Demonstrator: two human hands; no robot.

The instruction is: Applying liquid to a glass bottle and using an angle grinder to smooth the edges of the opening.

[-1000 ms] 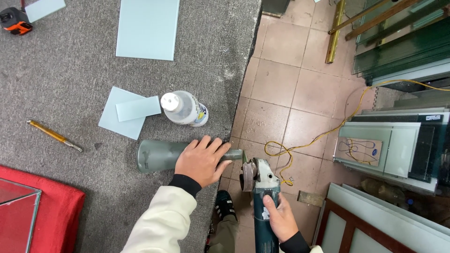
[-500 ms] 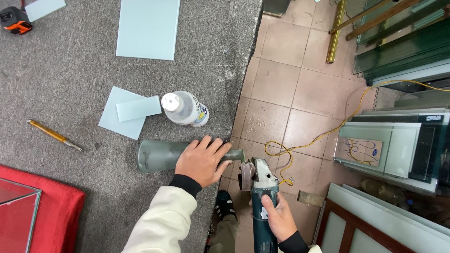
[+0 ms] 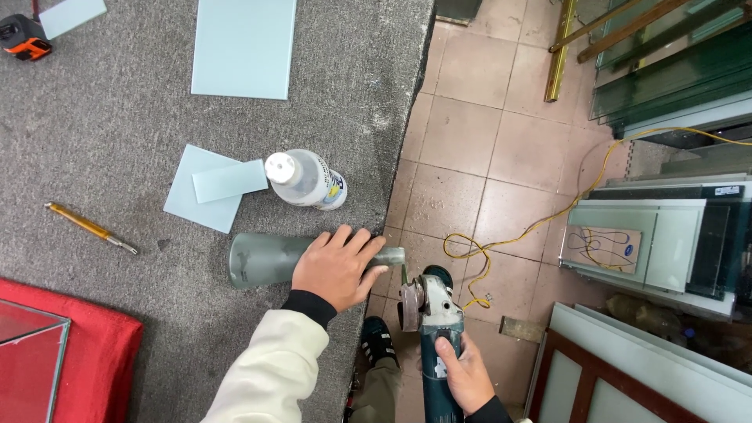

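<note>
The person's left hand (image 3: 337,266) is lying flat on top of a frosted glass bottle (image 3: 270,258), with the fingers spread wide and pressing down, not wrapping around it. The bottle is lying on its side on the grey tabletop (image 3: 117,117), right at the edge, and its thin neck is sticking out past the edge over the tiled floor (image 3: 470,141). It looks like the hand is pushing down so the round bottle is not rolling away. The neck is hanging out in the open air, so the tool can get to it without touching the tabletop. The right hand (image 3: 462,372) is closing its grip tight around the handle of a green angle grinder (image 3: 427,313), and the disc is sitting just beside the bottle neck. I cannot tell if they are touching. A yellow cord (image 3: 501,243) is trailing across the floor behind the tool. Near the bottle, a plastic bottle with a white cap (image 3: 305,178) is lying next to two small pale glass pieces (image 3: 211,188). A yellow glass cutter (image 3: 86,227) is resting well apart, to the left.
</note>
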